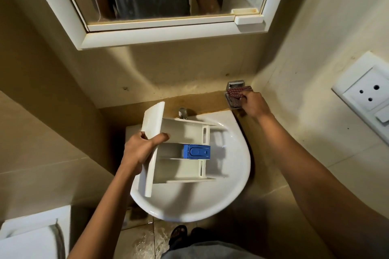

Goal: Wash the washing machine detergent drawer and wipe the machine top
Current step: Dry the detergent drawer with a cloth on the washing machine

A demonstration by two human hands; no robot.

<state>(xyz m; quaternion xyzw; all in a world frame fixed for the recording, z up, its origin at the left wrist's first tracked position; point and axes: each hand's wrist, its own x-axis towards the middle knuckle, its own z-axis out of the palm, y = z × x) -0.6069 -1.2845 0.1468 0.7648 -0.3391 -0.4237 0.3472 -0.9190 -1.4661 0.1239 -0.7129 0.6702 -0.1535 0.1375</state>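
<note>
A white detergent drawer is held level above a white corner sink, its front panel turned to the left and its blue insert seated in the middle compartment. The panel is gripped by the left hand, with the thumb laid over the inner face and the fingers curled round the outer edge. The drawer's far end is seen just in front of a small chrome tap.

To the right, a red checked cloth is pinched by the curled fingers of the right hand; the cloth is draped on a metal wall holder in the corner beside the sink. A white-framed mirror cabinet is mounted above, and a white wall socket is set into the right-hand wall. A dark sandal is visible on the wet floor below the sink.
</note>
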